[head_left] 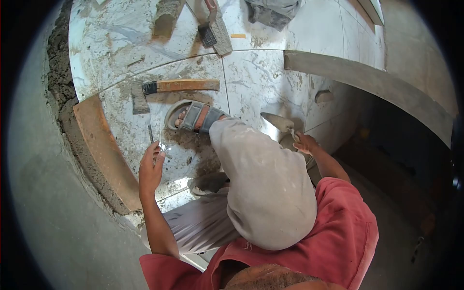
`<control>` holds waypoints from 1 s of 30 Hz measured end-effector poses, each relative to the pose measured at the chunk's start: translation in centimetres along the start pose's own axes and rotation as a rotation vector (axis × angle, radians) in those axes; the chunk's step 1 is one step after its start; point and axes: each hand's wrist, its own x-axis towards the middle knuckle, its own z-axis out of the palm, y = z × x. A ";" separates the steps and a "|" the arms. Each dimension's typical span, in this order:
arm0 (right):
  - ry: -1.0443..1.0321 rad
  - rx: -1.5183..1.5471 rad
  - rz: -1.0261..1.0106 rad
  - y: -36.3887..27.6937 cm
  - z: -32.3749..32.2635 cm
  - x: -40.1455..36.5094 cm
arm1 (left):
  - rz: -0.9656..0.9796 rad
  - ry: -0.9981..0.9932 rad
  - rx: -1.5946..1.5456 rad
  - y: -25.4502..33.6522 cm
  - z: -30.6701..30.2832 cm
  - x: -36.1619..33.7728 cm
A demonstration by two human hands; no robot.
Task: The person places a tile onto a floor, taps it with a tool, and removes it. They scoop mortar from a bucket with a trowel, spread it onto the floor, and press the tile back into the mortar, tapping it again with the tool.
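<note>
My right hand [306, 144] is closed round the handle of a trowel [277, 122], whose grey blade points up and left over the tiles. At the left, my left hand [152, 166] has its fingers bent around the lower end of a thin dark rod [151, 134]. Above that rod lies a hatchet [187, 85] with a wooden handle and a dirty metal head. My sandalled foot [193, 117] rests on the dusty marble-patterned tile [251, 77], between my two hands.
A brown board [106, 150] lies along the rough mortar strip [72, 121] at the left. A brush [207, 35], a flat grey tool [221, 38], a block [166, 19] and a grey bag [274, 12] lie at the top. A curved-looking ledge [367, 79] borders a dark opening at the right.
</note>
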 end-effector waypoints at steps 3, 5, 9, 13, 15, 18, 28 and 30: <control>-0.011 0.042 0.012 -1.0 -0.3 0.0 | 0.011 -0.003 -0.050 -0.8 0.3 -0.3; 0.001 0.016 -0.041 0.2 0.3 0.5 | 0.008 -0.014 0.013 -1.3 0.2 -0.5; -0.082 -0.004 -0.079 -2.5 -2.8 1.4 | -0.014 -0.009 0.027 -1.2 -0.5 -1.2; 0.027 -0.018 -0.182 -6.6 -7.8 2.6 | -0.025 0.023 -0.003 0.2 -0.9 -1.0; 0.083 -0.041 -0.315 -8.8 -10.5 3.7 | -0.039 0.017 -0.010 0.3 -1.0 -1.0; 0.026 -0.082 -0.389 -15.7 -16.6 4.9 | 0.000 -0.003 0.017 -0.2 -0.9 -0.9; 0.250 -0.257 -0.658 -32.6 -32.4 12.0 | 0.040 0.084 0.018 -0.3 -1.3 -2.0; 0.262 -0.363 -0.615 -36.3 -34.7 12.3 | 0.038 0.085 0.000 -0.1 -1.4 -2.4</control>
